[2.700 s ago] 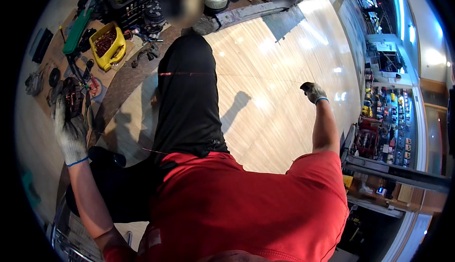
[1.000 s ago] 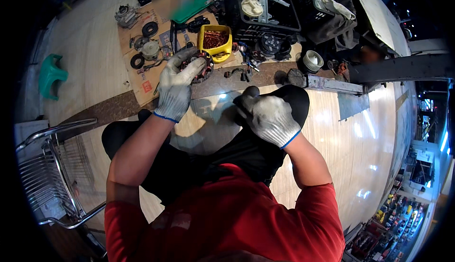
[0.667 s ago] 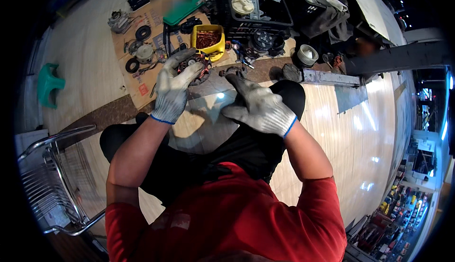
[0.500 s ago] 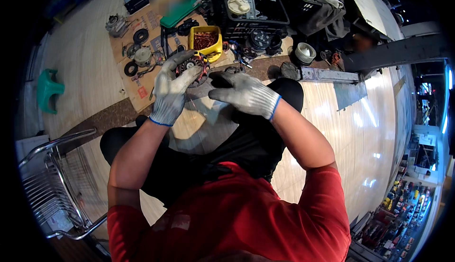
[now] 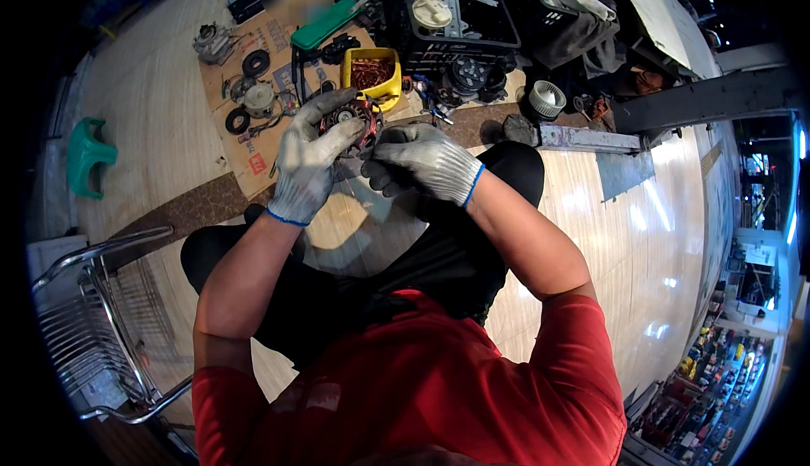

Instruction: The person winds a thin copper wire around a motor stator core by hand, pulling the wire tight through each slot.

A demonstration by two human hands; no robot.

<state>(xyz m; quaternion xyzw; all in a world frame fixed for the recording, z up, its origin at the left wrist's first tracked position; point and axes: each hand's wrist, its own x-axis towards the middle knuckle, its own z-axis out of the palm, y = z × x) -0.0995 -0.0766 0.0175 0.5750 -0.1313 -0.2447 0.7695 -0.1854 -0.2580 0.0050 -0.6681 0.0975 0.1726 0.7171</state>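
A: In the head view, where is the work?

B: A person in a red shirt point(image 5: 439, 373) and black trousers point(image 5: 447, 263), knees bent, works over a glossy floor point(image 5: 591, 280). A round part point(image 5: 366, 118) with copper-coloured windings is in front of the body, slightly to the left.

A: And the hands, in white knit gloves point(image 5: 291, 194) with blue cuffs?

B: The left hand point(image 5: 306, 150) grips the round part, thumb across its near side and fingers along its far edge. The right hand point(image 5: 426, 156) comes in from the other side, fingers curled, at the part's right edge. (Whether those fingertips pinch anything, I cannot tell; the knuckles hide them.)

A: What lies just beyond?

B: A yellow container point(image 5: 389, 94), cut away at the top and filled with copper-coloured strands point(image 5: 371, 71), sits near the round part. To its left, flattened cardboard point(image 5: 221, 133) carries a pale metal housing point(image 5: 260, 97) and a black ring point(image 5: 256, 63).

A: And farther off?

B: A black crate point(image 5: 460, 51) stands behind, to the right, with a pale slatted fan wheel point(image 5: 548, 99) beyond. At far left are a green stool point(image 5: 88, 158) and a chrome-framed chair point(image 5: 118, 341).
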